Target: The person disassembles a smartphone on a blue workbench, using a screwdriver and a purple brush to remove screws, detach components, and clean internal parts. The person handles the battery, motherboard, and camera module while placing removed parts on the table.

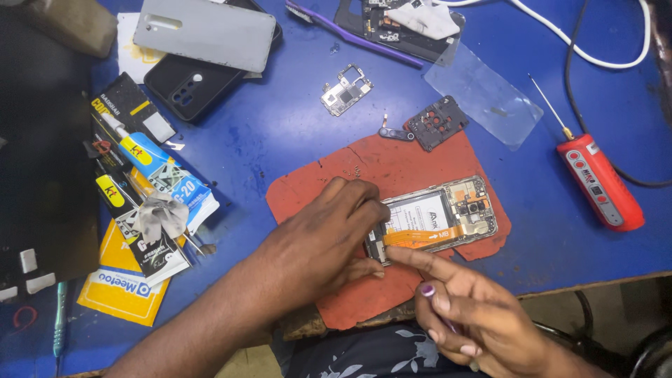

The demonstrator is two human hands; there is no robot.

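While the opened phone (pixel 435 219) lies lengthwise left-to-right on the red mat (pixel 392 164), the left hand (pixel 318 241) pins its near end, fingers closed, and the right hand (pixel 469 315) points a forefinger there, seemingly curled around a thin tool.

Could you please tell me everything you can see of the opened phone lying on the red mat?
The opened phone lies flat on the red mat, back cover off, its long side running left to right and tilted slightly. Inside show a battery with a white label, an orange flex ribbon along its near edge, and a circuit board with camera modules at the right end. The frame looks like pale metal or plastic. The left hand covers and presses its left end, and the right hand touches the ribbon's left end with its forefinger.
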